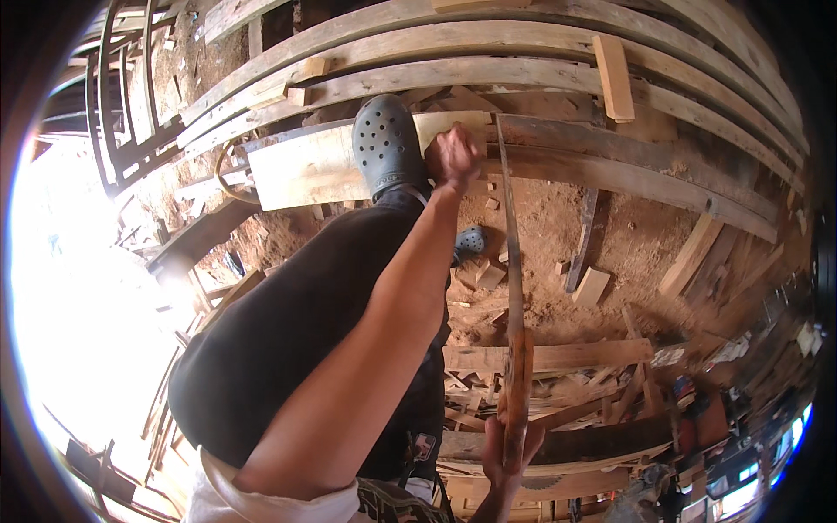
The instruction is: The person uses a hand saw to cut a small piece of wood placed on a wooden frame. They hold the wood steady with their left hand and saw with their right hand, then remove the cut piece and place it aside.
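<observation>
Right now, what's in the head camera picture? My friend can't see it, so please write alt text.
A person's right hand holds a long, thin saw with a brown wooden handle, its metal blade at the right end of a pale, flat wooden board. The left hand and one grey clog with holes rest on the board.

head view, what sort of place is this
Probably a rough woodworking shop: a handsaw in the right hand, long timber beams side by side, and small wood pieces scattered on the brown ground.
</observation>
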`<state>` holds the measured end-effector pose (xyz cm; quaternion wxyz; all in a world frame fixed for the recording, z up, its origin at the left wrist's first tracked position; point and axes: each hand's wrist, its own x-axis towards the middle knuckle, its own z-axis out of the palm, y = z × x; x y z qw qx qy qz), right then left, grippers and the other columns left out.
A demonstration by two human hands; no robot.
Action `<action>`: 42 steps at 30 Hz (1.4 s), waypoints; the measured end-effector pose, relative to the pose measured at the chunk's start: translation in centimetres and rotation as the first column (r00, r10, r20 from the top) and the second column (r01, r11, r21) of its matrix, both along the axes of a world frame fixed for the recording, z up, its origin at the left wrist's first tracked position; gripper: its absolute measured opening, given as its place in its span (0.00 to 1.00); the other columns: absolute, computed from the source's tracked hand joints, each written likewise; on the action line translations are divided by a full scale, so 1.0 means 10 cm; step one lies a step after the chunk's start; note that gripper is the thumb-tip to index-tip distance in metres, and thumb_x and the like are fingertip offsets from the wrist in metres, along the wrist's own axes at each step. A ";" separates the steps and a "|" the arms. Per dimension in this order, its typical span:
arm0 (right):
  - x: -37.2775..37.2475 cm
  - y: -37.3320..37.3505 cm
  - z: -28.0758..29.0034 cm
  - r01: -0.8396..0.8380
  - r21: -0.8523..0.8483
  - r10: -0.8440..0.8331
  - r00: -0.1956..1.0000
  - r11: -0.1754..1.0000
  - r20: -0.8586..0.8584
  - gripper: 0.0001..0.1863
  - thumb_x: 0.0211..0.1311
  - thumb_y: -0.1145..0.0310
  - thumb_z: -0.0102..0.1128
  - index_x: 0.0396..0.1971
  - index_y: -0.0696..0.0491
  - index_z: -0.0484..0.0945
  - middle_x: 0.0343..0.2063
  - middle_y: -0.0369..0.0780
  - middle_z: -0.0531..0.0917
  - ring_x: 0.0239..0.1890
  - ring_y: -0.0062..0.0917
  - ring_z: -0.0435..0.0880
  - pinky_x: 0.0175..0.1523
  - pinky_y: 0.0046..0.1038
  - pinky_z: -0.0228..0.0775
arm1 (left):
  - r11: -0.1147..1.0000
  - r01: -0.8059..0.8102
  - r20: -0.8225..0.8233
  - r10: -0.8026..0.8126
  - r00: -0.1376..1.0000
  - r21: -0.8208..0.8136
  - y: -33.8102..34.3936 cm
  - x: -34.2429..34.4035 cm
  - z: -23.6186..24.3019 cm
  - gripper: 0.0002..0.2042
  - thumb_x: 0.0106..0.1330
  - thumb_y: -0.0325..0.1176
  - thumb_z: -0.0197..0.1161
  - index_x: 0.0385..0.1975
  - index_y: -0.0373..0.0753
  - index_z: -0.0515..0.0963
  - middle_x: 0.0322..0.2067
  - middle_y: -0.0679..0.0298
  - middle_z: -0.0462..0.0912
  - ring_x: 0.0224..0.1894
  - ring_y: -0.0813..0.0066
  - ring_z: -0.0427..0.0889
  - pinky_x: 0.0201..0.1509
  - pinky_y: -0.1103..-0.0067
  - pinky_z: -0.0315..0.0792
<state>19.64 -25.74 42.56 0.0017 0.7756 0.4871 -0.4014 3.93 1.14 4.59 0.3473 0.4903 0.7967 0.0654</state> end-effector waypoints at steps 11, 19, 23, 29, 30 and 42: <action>-0.05 0.04 -0.37 -0.464 0.075 0.453 0.882 0.883 0.128 0.30 0.58 0.71 0.69 0.60 0.58 0.69 0.49 0.50 0.70 0.43 0.38 0.75 0.48 0.38 0.70 | 0.995 0.007 -0.058 -0.001 0.998 0.097 -0.03 0.02 -0.10 0.10 0.55 0.34 0.58 0.35 0.39 0.77 0.32 0.47 0.80 0.38 0.44 0.80 0.41 0.56 0.73; -0.08 0.20 0.11 0.137 -0.001 -0.136 0.979 0.991 -0.149 0.29 0.56 0.70 0.63 0.59 0.57 0.70 0.36 0.43 0.77 0.36 0.36 0.75 0.37 0.37 0.67 | 0.989 0.030 -0.120 -0.012 0.993 0.143 -0.01 0.02 0.09 0.07 0.53 0.35 0.58 0.25 0.42 0.81 0.26 0.51 0.83 0.31 0.47 0.82 0.36 0.59 0.76; -0.10 0.28 -0.15 -0.425 0.181 0.384 0.896 0.887 0.222 0.22 0.58 0.74 0.66 0.54 0.56 0.73 0.37 0.47 0.76 0.37 0.34 0.73 0.40 0.33 0.67 | 0.980 0.005 -0.059 0.007 0.998 0.201 -0.03 0.03 -0.06 0.06 0.51 0.32 0.58 0.26 0.38 0.77 0.26 0.49 0.80 0.31 0.43 0.79 0.35 0.57 0.70; -0.06 0.19 0.10 0.025 -0.022 -0.028 0.985 0.999 -0.172 0.27 0.58 0.74 0.63 0.60 0.56 0.72 0.30 0.43 0.71 0.31 0.34 0.71 0.34 0.34 0.65 | 0.962 0.023 -0.041 -0.012 0.999 0.272 -0.03 -0.01 -0.27 0.06 0.50 0.31 0.56 0.25 0.37 0.75 0.24 0.47 0.78 0.30 0.43 0.78 0.33 0.57 0.70; -0.05 0.18 0.09 0.079 -0.005 -0.078 0.976 0.997 -0.203 0.28 0.57 0.74 0.63 0.60 0.56 0.72 0.30 0.42 0.70 0.30 0.34 0.71 0.34 0.34 0.65 | 0.977 0.091 -0.168 -0.058 0.984 0.193 -0.04 -0.01 -0.29 0.08 0.55 0.38 0.58 0.26 0.43 0.81 0.25 0.50 0.83 0.29 0.47 0.83 0.33 0.60 0.77; -0.03 0.42 0.06 0.031 -0.276 -0.100 0.965 0.961 -0.241 0.25 0.58 0.72 0.67 0.56 0.58 0.71 0.35 0.44 0.71 0.34 0.34 0.73 0.37 0.33 0.66 | 0.957 0.076 -0.137 -0.039 0.990 0.280 -0.09 -0.05 -0.37 0.08 0.56 0.39 0.58 0.25 0.43 0.82 0.25 0.51 0.83 0.31 0.48 0.84 0.33 0.59 0.77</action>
